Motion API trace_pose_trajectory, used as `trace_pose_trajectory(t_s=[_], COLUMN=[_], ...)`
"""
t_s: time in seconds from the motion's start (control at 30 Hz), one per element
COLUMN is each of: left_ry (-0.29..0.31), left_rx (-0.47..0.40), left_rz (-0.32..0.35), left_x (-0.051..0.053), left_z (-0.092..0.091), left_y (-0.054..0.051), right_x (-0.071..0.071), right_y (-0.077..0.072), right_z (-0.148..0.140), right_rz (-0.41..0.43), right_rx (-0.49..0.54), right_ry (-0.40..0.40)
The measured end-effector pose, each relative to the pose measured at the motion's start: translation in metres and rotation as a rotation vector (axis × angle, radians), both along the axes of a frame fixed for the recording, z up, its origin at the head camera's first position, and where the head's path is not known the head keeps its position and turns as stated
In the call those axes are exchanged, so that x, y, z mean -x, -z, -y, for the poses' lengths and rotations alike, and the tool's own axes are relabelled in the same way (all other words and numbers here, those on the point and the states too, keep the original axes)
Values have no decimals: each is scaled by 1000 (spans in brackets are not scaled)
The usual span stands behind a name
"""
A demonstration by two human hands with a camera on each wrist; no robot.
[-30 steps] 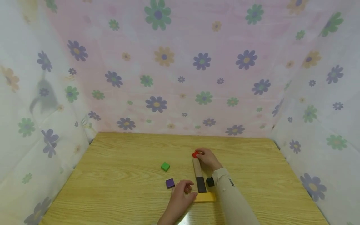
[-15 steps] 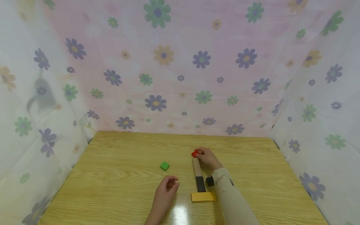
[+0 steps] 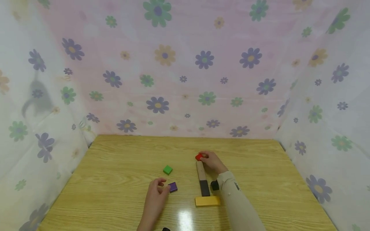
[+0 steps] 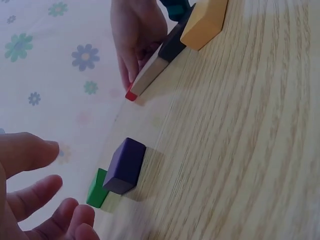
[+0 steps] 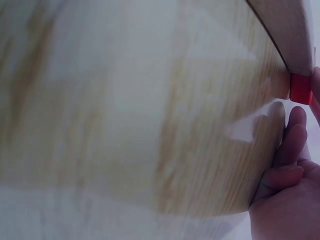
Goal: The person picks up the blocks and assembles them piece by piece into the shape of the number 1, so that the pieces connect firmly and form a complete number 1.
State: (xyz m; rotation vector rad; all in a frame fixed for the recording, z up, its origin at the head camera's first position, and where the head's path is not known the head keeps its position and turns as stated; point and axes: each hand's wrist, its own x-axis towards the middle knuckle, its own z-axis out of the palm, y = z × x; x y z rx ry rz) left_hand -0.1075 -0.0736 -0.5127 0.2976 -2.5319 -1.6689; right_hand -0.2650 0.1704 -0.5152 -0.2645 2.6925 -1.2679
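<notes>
My right hand (image 3: pixel 212 161) pinches a small red block (image 3: pixel 198 157) at the far end of a line of blocks. Directly behind the red block come a long beige block (image 3: pixel 201 171) and a black block (image 3: pixel 204 188). A yellow block (image 3: pixel 207 201) lies crosswise at the near end, so the row makes an upside-down T. My left hand (image 3: pixel 155 194) is just left of a purple block (image 3: pixel 172 187). In the left wrist view its loosely bent fingers are apart from the purple block (image 4: pixel 125 167). A green block (image 3: pixel 167 170) lies just beyond the purple one.
Everything lies on a wood-grain table (image 3: pixel 115 192). Flower-patterned cloth (image 3: pixel 185 64) stands behind and on both sides of it. A black wrist camera (image 3: pixel 214 185) sits at my right sleeve, close to the black block.
My left hand has moved left from the yellow block, past the purple block, to the purple block's left side. My right hand has stayed at the red block. The head view has shifted slightly.
</notes>
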Motion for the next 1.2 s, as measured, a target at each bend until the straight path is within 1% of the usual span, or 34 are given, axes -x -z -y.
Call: trace_pose_trajectory(t_s=[0.1, 0.17, 0.43, 0.57, 0.73, 0.9, 1.0, 1.2], left_ry=[6, 7, 33, 55, 112, 155, 157, 144], left_rx=[74, 102, 194, 238, 285, 307, 335, 403], left_rz=[18, 26, 63, 77, 64, 33, 20, -2], left_x=[0, 0, -3, -1, 4, 8, 9, 13], left_z=[1, 2, 6, 6, 4, 0, -4, -11], left_y=[0, 0, -2, 1, 6, 6, 5, 10], right_x=[0, -1, -1, 0, -1, 0, -1, -1], right_y=[-1, -2, -3, -2, -2, -3, -3, -1], right_z=[0, 0, 1, 2, 1, 1, 1, 1], right_rz=[-4, -9, 2, 6, 10, 20, 26, 16], right_rx=[-1, -6, -4, -6, -19, -18, -12, -10], right_ry=[-3, -4, 0, 2, -3, 6, 6, 5])
